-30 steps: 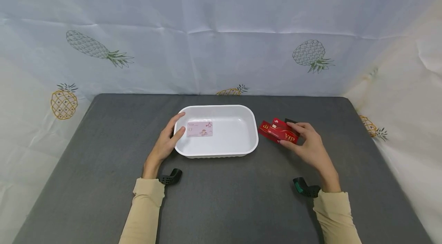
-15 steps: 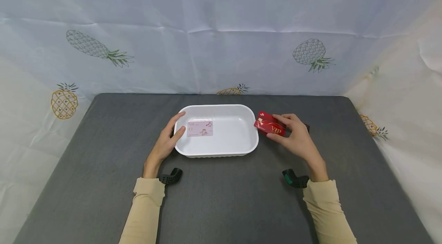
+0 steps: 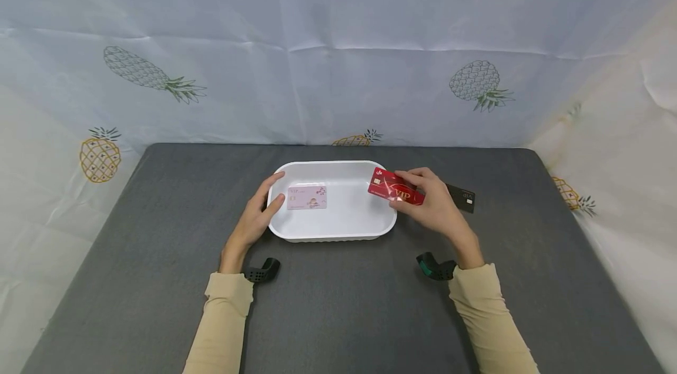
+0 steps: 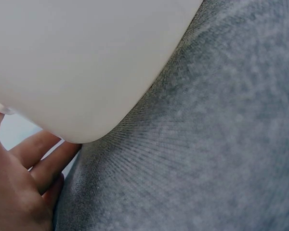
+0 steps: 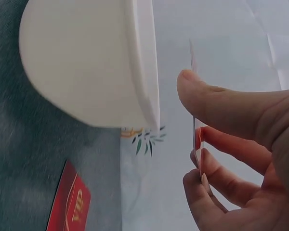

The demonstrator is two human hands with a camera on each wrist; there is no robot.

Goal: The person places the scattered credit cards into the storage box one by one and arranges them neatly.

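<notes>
A person in rolled beige sleeves (image 3: 222, 315) works over a white tray (image 3: 349, 218) on a dark grey table (image 3: 338, 309), both hands at the tray's ends. At three o'clock, the right hand (image 3: 435, 204) pinches a red VIP card (image 3: 390, 187) between thumb and fingers, a narrow grip with little gap beyond the card's own thickness. The card juts toward nine o'clock over the tray's right end, its gold lettering facing up; the right wrist view catches it nearly edge-on, apart from the rim

At nine o'clock, the left hand (image 3: 251, 218) holds the tray's near-side left end in a wide spread, thumb and index finger over the rim, other fingers tucked against the outer wall. Flat on the tray floor, toward nine o'clock, lies a pink VIP card (image 3: 307, 197) with a floral print

Out past the right hand, at three o'clock, a black card (image 3: 462, 197) rests on the table, partly hidden by that hand. A second red card (image 5: 71, 202), also lettered VIP, lies on the table beyond the tray's end, seen from the right wrist. A black device (image 3: 262, 271) sits at each wrist. At twelve o'clock hangs a pale cloth (image 3: 317, 92) printed with pineapples
</notes>
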